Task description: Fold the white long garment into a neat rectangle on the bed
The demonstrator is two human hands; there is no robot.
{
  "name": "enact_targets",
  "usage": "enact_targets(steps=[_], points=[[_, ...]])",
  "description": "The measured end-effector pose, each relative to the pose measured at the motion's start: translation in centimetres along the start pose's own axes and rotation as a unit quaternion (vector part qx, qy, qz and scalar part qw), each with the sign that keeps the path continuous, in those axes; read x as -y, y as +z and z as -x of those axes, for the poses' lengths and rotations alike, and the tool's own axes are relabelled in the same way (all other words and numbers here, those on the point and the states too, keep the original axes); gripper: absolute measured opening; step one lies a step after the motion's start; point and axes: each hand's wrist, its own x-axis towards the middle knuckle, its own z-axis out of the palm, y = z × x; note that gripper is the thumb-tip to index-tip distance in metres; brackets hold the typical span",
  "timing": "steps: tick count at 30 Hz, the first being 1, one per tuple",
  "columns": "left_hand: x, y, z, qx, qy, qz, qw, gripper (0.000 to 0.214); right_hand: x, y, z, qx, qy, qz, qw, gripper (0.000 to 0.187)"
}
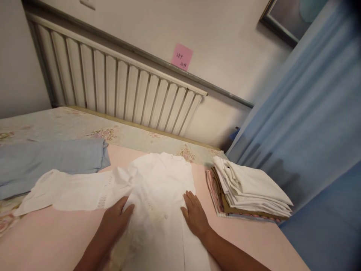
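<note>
A white long-sleeved shirt [162, 188] lies spread on a pink cloth [70, 233], its one visible sleeve stretched out to the left. My left hand [117, 216] rests at the shirt's left side, below where the sleeve joins, with thumb and fingers apart. On the right edge of the shirt lies my right hand [195, 215], flat with its fingers stretched forward. Neither hand grips the fabric visibly. The other sleeve cannot be seen, and the shirt's lower part runs out of view at the bottom.
A stack of folded clothes [254, 184], white on top, sits at the right edge. Folded blue cloth [53, 160] lies at the left, over a floral sheet [132, 133]. Behind are a radiator [121, 82] and a wall with a pink note [182, 56]; a blue curtain [304, 105] hangs right.
</note>
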Motion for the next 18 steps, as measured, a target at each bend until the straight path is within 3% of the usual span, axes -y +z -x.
enact_targets(steps=[4,10,18], points=[[1.1,-1.2,-0.4,0.03,0.023,-0.096,0.995,0.03,0.5,-0.6,-0.4,-0.016,0.004,0.003,1.0,0.047],[1.9,-3.1,-0.7,0.085,0.022,-0.097,0.991,0.032,0.6,-1.0,-0.6,-0.024,0.02,-0.002,1.0,0.046],[2.4,-4.5,-0.1,0.024,-0.02,-0.251,0.967,0.022,0.6,-1.1,-0.6,-0.02,0.026,-0.018,0.999,0.044]])
